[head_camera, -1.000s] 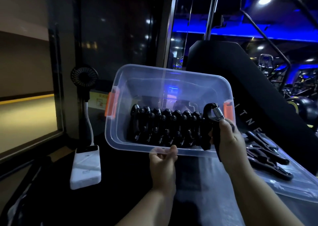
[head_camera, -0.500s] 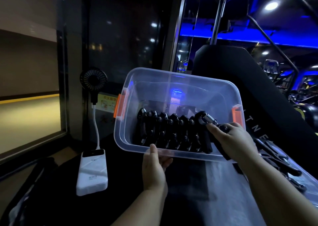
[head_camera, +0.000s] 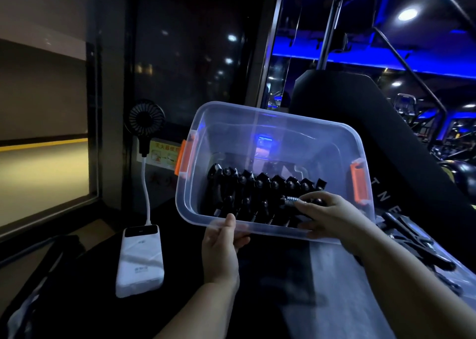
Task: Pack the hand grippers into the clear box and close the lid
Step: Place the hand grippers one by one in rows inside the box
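The clear box (head_camera: 283, 124) with orange latches is tilted toward me, its opening facing the camera. My left hand (head_camera: 222, 248) grips its near rim from below, thumb over the edge. A row of several black hand grippers (head_camera: 257, 191) stands packed along the box floor. My right hand (head_camera: 332, 217) reaches over the near rim into the box and holds one more hand gripper (head_camera: 291, 202) by its steel spring end, laid across the packed row. More loose black hand grippers (head_camera: 412, 238) lie on the clear lid (head_camera: 458, 274) at the right.
A white power bank (head_camera: 140, 258) lies on the dark surface at the left, cabled to a small black fan (head_camera: 144, 118) standing behind it. A large black padded gym machine (head_camera: 386, 142) rises behind the box. A glass wall stands to the left.
My right hand has lowered the hand gripper from above the box's right end down into the box, onto the packed row. The box has tilted and shifted slightly right.
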A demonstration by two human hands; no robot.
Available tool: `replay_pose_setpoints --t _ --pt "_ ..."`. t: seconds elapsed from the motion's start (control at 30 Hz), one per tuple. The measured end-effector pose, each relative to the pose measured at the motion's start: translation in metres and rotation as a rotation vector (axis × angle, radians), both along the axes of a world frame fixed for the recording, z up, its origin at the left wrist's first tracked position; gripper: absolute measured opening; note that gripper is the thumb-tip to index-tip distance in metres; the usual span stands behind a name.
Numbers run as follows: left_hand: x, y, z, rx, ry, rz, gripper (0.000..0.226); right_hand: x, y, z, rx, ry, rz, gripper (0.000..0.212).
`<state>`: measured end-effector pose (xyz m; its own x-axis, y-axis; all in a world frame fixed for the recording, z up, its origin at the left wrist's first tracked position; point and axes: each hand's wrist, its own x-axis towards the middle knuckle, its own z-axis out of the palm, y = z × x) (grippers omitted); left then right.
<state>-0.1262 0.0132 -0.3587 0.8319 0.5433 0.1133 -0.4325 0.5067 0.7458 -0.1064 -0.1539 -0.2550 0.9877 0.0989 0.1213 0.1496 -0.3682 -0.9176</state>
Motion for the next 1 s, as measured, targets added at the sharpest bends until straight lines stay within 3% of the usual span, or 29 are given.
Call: replay_pose_setpoints --t 0.1,0.2,0.27,0.47,0.67,0.93,1.0 --pt "0.002 0.004 -0.002 -0.015 0.003 -0.029 0.034 0.004 0.007 -0.005 -0.133 -0.100 -0.018 0.019" --pt "0.003 0.008 -0.001 -0.014 0.010 -0.046 0.053 0.007 0.014 -0.005 -0.399 -0.302 -0.012 0.020" --pt "0.001 0.008 0.000 -0.003 0.029 -0.028 0.054 0.011 0.021 -0.004 -0.516 -0.418 -0.044 0.018" --pt "-0.001 0.009 -0.003 -0.009 0.077 0.012 0.042 0.023 0.047 -0.009 -0.632 -0.508 0.037 0.034" --pt "-0.002 0.017 -0.004 -0.062 0.058 0.180 0.017 0.039 0.080 -0.003 -0.755 -0.558 0.271 0.043" --pt "-0.001 0.021 -0.005 -0.079 0.013 0.178 0.017 0.072 0.139 -0.006 -0.895 -0.643 0.416 0.034" --pt "-0.001 0.024 -0.003 -0.068 -0.007 0.188 0.044 0.079 0.150 -0.007 -0.961 -0.649 0.438 0.035"
